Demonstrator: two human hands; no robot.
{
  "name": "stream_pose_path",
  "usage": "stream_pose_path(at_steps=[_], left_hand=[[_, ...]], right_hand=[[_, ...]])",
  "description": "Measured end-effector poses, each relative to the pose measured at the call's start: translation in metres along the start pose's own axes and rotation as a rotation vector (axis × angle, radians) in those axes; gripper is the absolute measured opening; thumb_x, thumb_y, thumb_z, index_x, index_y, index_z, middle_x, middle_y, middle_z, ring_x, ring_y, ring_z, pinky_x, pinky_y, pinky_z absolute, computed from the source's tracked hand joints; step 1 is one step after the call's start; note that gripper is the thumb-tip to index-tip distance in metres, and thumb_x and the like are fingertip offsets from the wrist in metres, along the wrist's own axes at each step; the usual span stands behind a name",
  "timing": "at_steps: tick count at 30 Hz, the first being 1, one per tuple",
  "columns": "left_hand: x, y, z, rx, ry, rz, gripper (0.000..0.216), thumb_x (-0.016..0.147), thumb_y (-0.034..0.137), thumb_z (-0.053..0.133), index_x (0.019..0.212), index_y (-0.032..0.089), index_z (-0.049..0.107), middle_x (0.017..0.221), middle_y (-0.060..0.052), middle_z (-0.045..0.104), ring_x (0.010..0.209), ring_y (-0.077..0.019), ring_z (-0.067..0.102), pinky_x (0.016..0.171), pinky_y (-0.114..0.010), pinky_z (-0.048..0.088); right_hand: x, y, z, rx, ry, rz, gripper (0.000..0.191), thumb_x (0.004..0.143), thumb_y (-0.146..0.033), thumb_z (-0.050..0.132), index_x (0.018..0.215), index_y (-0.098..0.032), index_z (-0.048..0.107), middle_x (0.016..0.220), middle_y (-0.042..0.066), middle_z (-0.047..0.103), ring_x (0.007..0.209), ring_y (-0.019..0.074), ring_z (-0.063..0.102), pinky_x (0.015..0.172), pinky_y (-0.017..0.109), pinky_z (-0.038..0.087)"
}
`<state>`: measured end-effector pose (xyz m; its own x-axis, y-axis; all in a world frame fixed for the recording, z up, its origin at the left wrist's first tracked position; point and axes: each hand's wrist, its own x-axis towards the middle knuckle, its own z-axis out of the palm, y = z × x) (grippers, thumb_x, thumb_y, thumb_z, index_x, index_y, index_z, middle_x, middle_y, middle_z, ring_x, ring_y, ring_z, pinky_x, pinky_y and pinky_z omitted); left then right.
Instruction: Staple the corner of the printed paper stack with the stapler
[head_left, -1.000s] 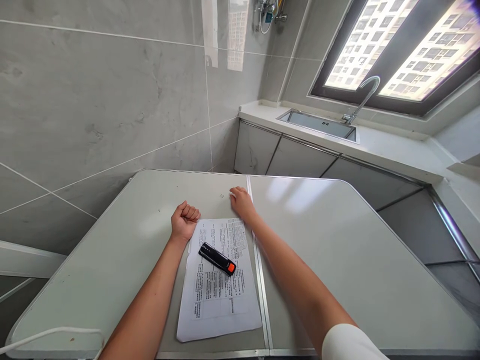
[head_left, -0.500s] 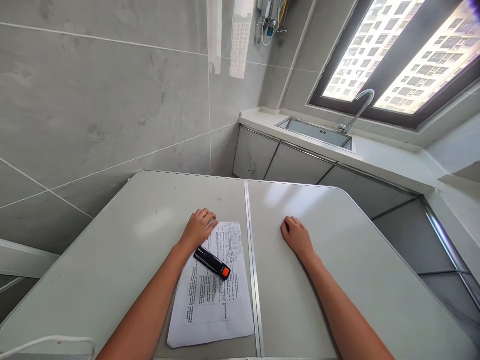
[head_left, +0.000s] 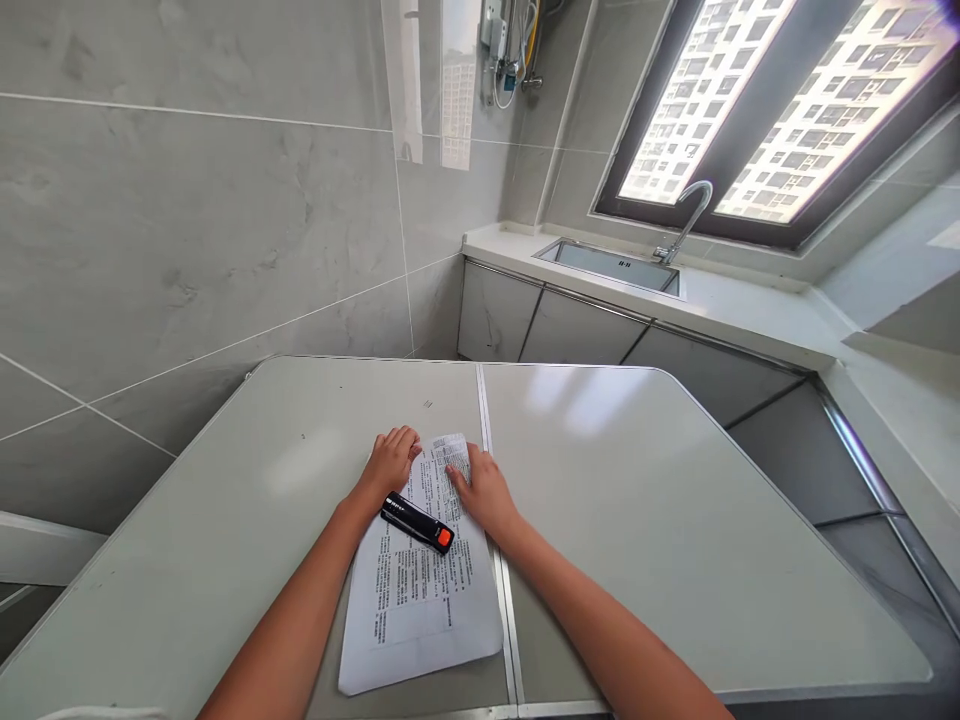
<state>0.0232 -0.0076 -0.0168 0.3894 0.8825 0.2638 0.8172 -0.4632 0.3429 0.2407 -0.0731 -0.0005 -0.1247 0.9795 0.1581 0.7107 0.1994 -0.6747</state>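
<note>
Two bare hands rest at the far end of a stack of printed paper (head_left: 420, 625) on a pale table (head_left: 637, 560). The left hand (head_left: 391, 468) lies over the far left edge, fingers curled together; whether they clamp the paper, I cannot tell. The right hand (head_left: 489, 492) is at the far right edge, its thumb apart from the fingers and lying over the print; whether it pinches the paper is unclear. A black stapler (head_left: 416, 523) with an orange-red end lies slantwise on the paper, nearer the wearer than both hands, its black end just beside the left wrist. Beyond the hands are small staples (head_left: 427, 404). A metal seam (head_left: 485, 410) runs just beside the right hand. Farther off, beyond it to the right, are a sink (head_left: 607, 264), a tap (head_left: 697, 212) and a window (head_left: 750, 120).
</note>
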Motion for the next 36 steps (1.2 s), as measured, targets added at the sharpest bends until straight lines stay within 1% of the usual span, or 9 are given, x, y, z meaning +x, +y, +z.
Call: stream_pose_path(at_steps=[3, 6, 10, 12, 16, 25, 32, 34, 36], left_hand=[[0.000, -0.002, -0.002, -0.013, 0.041, -0.039, 0.021, 0.105, 0.028, 0.040, 0.095, 0.022, 0.057, 0.097, -0.007, 0.065, 0.092, -0.0250, 0.058, 0.084, -0.039, 0.038], [0.000, 0.000, -0.005, -0.030, 0.108, -0.043, 0.014, 0.103, 0.030, 0.047, 0.101, 0.022, 0.058, 0.103, -0.008, 0.065, 0.096, -0.0258, 0.058, 0.085, -0.040, 0.039], [-0.001, 0.007, -0.010, -0.061, 0.233, -0.055, 0.014, 0.101, 0.030, 0.051, 0.111, 0.023, 0.058, 0.111, -0.009, 0.063, 0.102, -0.0267, 0.057, 0.089, -0.041, 0.040], [-0.002, 0.009, -0.011, -0.085, 0.241, -0.054, 0.014, 0.101, 0.028, 0.049, 0.110, 0.023, 0.059, 0.110, -0.008, 0.061, 0.101, -0.0258, 0.057, 0.090, -0.041, 0.040], [-0.003, 0.011, -0.009, -0.121, 0.183, -0.029, 0.014, 0.101, 0.026, 0.048, 0.105, 0.024, 0.061, 0.108, -0.007, 0.059, 0.101, -0.0242, 0.056, 0.091, -0.041, 0.041], [-0.004, 0.018, -0.008, -0.160, 0.118, -0.010, 0.018, 0.102, 0.025, 0.045, 0.104, 0.022, 0.062, 0.107, -0.008, 0.060, 0.101, -0.0237, 0.055, 0.092, -0.043, 0.043], [-0.006, 0.030, -0.010, -0.267, -0.111, 0.199, 0.024, 0.100, 0.019, 0.044, 0.109, 0.024, 0.066, 0.117, -0.007, 0.063, 0.108, -0.0226, 0.058, 0.098, -0.040, 0.045], [-0.008, 0.034, -0.014, -0.282, -0.178, 0.257, 0.028, 0.096, 0.015, 0.046, 0.113, 0.026, 0.066, 0.121, -0.006, 0.063, 0.110, -0.0227, 0.058, 0.100, -0.039, 0.046], [-0.009, 0.037, -0.019, -0.291, -0.223, 0.281, 0.031, 0.093, 0.014, 0.050, 0.116, 0.027, 0.066, 0.123, -0.006, 0.064, 0.112, -0.0234, 0.059, 0.102, -0.040, 0.045]], right_hand=[[0.001, -0.010, 0.006, 0.000, -0.034, 0.081, 0.034, 0.107, -0.031, 0.036, 0.139, -0.021, 0.044, 0.097, 0.005, 0.071, 0.085, 0.0226, 0.065, 0.073, 0.029, 0.044], [0.001, -0.010, 0.004, -0.135, -0.047, 0.196, 0.047, 0.107, -0.030, 0.038, 0.152, -0.018, 0.031, 0.085, 0.005, 0.071, 0.077, 0.0230, 0.066, 0.066, 0.028, 0.040], [-0.002, -0.007, -0.002, -0.339, -0.118, 0.196, 0.048, 0.107, -0.026, 0.037, 0.154, -0.020, 0.033, 0.088, 0.007, 0.073, 0.079, 0.0223, 0.068, 0.067, 0.028, 0.040], [-0.005, -0.004, -0.007, -0.407, -0.153, 0.212, 0.047, 0.107, -0.024, 0.034, 0.154, -0.021, 0.034, 0.092, 0.009, 0.073, 0.081, 0.0220, 0.069, 0.069, 0.029, 0.041], [-0.009, 0.004, -0.018, -0.502, -0.204, 0.246, 0.049, 0.107, -0.021, 0.033, 0.155, -0.021, 0.032, 0.092, 0.009, 0.073, 0.084, 0.0216, 0.070, 0.072, 0.029, 0.042], [-0.009, 0.052, -0.060, -0.548, -0.107, 0.232, 0.043, 0.107, -0.027, 0.034, 0.149, -0.022, 0.043, 0.082, 0.008, 0.071, 0.075, 0.0222, 0.066, 0.064, 0.028, 0.036], [-0.001, 0.082, -0.084, -0.479, -0.138, 0.097, 0.039, 0.107, -0.034, 0.039, 0.144, -0.026, 0.049, 0.079, 0.004, 0.068, 0.074, 0.0205, 0.064, 0.066, 0.027, 0.037], [-0.001, 0.084, -0.086, -0.456, -0.071, 0.109, 0.040, 0.106, -0.037, 0.041, 0.144, -0.026, 0.049, 0.087, 0.006, 0.067, 0.075, 0.0202, 0.063, 0.066, 0.028, 0.038], [-0.003, 0.085, -0.090, -0.408, 0.062, 0.121, 0.041, 0.104, -0.042, 0.047, 0.141, -0.025, 0.052, 0.104, 0.010, 0.064, 0.079, 0.0205, 0.063, 0.067, 0.029, 0.041]])
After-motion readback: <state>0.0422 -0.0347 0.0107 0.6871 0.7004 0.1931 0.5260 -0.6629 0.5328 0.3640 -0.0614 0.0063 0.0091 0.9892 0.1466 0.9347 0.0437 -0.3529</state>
